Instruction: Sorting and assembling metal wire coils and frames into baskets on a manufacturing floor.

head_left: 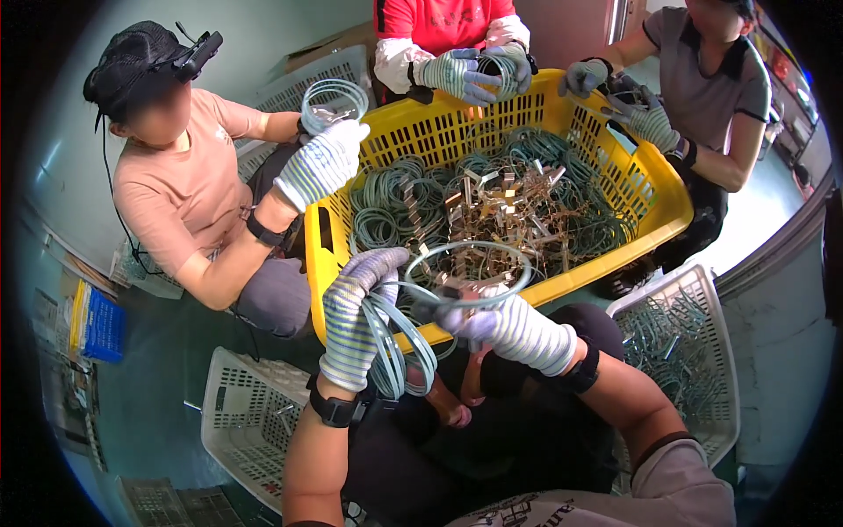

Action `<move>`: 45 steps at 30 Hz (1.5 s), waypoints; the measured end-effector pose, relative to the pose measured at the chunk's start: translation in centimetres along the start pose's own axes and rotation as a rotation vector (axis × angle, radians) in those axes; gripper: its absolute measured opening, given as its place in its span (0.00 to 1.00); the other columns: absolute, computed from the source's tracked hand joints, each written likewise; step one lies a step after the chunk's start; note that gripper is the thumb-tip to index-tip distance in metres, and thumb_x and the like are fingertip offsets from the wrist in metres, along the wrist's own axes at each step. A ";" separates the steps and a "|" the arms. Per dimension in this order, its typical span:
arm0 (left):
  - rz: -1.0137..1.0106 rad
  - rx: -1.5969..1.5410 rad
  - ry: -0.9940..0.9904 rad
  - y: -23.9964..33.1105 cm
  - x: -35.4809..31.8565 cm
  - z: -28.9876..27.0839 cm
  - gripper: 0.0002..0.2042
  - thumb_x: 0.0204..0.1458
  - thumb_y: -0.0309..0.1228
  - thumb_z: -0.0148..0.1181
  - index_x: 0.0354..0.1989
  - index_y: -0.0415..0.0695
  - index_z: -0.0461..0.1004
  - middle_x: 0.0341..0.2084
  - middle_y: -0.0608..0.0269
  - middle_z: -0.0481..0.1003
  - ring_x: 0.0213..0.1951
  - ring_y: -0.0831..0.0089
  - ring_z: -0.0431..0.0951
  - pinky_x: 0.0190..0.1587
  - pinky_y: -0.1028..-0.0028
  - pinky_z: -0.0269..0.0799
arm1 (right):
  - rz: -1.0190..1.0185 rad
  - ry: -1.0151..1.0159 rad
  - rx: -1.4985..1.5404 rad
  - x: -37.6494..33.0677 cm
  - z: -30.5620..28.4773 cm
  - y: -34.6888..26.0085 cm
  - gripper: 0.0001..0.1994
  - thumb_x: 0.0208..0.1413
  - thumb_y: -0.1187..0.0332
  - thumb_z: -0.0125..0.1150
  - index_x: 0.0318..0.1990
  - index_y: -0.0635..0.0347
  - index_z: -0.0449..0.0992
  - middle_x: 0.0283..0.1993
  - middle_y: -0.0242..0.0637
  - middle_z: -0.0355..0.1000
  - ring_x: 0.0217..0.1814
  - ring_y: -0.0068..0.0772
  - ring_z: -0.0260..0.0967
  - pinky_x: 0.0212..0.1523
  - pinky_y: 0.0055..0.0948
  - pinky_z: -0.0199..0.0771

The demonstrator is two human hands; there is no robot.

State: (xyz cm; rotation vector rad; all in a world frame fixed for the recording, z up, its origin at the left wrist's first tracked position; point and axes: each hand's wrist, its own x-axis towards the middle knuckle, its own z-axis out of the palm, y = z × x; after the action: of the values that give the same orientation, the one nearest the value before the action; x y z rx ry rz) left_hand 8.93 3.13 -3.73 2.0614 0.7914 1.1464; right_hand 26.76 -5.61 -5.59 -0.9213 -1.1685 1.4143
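My left hand [356, 316], in a striped work glove, is closed around a bundle of thin grey-green rings [386, 351] that hang down from it. A single large ring [479, 245] of the same kind stands up between my two hands. My right hand [527, 334], gloved too, pinches the lower edge of this ring; its fingertips are slightly blurred. Both hands are at the near side of a yellow slotted crate [672, 189]. Inside the crate lie coils of similar rings [395, 198] and a heap of shiny metal clips [505, 206].
Three co-workers in gloves sit around the crate: at the left a hand [325, 162] holds rings, at the far side hands [461, 75] hold a coil, at the right hands [645, 119] work. White crates [716, 342] stand at right and lower left [224, 386].
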 end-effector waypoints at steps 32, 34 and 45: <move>-0.471 -0.718 0.149 1.3 0.2 -5.6 0.14 0.57 0.33 0.52 0.47 0.37 0.69 0.22 0.72 0.70 0.16 0.91 0.60 0.17 0.89 0.52 | -0.073 0.031 -0.061 -0.2 -2.7 -1.4 0.22 0.55 0.75 0.56 0.57 0.61 0.60 0.42 0.26 0.67 0.44 0.16 0.63 0.47 0.19 0.64; -0.460 -0.572 0.128 1.4 0.1 -6.2 0.13 0.57 0.32 0.53 0.47 0.37 0.70 0.22 0.72 0.71 0.16 0.92 0.60 0.17 0.90 0.52 | -0.117 -0.015 -0.210 0.1 -3.0 -0.6 0.18 0.53 0.76 0.58 0.52 0.62 0.65 0.41 0.27 0.68 0.44 0.17 0.64 0.45 0.20 0.67; -0.262 -0.521 -0.103 2.4 -0.6 -5.7 0.10 0.50 0.27 0.59 0.40 0.36 0.76 0.24 0.68 0.75 0.22 0.85 0.67 0.28 0.84 0.63 | -0.304 0.138 -0.828 0.1 -3.1 -1.3 0.10 0.49 0.68 0.61 0.37 0.60 0.72 0.26 0.43 0.69 0.29 0.46 0.70 0.30 0.30 0.69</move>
State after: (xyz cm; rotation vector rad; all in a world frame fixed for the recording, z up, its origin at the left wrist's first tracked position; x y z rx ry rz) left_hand 4.08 2.60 0.17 1.5221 0.6102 0.9658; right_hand 30.03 -4.96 -4.99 -1.2989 -1.7376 0.5854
